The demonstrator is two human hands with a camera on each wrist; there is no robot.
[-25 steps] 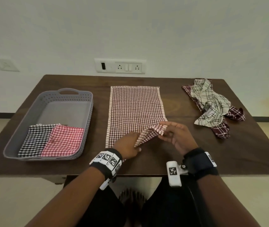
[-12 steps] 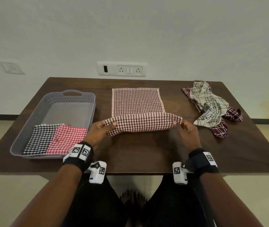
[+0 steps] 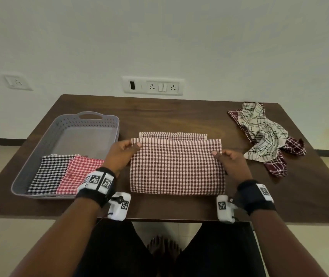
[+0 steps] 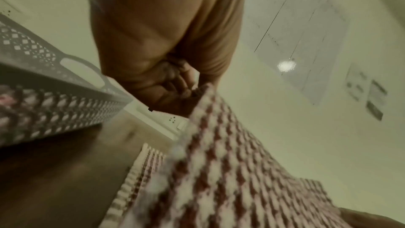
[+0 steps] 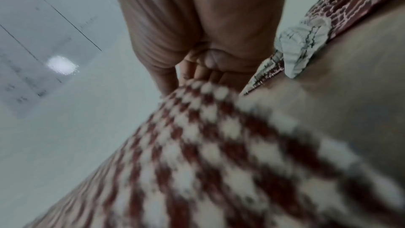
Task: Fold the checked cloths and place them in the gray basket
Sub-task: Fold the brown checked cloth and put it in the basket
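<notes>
A brown-and-white checked cloth [image 3: 176,166] lies doubled over in the middle of the table, its upper layer almost reaching the far edge. My left hand [image 3: 126,149] pinches the upper layer's far left corner, and my right hand [image 3: 222,155] pinches its far right corner. Both wrist views show curled fingers on the cloth [image 4: 219,171] [image 5: 208,153]. The gray basket [image 3: 65,126] stands at the left with a folded black checked cloth [image 3: 48,174] and a folded red checked cloth [image 3: 77,174] at its near end. A heap of unfolded checked cloths [image 3: 263,134] lies at the back right.
The dark wooden table [image 3: 179,112] stands against a wall with a switch panel [image 3: 152,86]. Bare wood shows between the folded cloth and the heap and along the near edge. My legs and feet are below the table's front edge.
Both hands took the cloth's near corners, spread apart and carried the near edge away from me over the far half. The cloth is now doubled over.
</notes>
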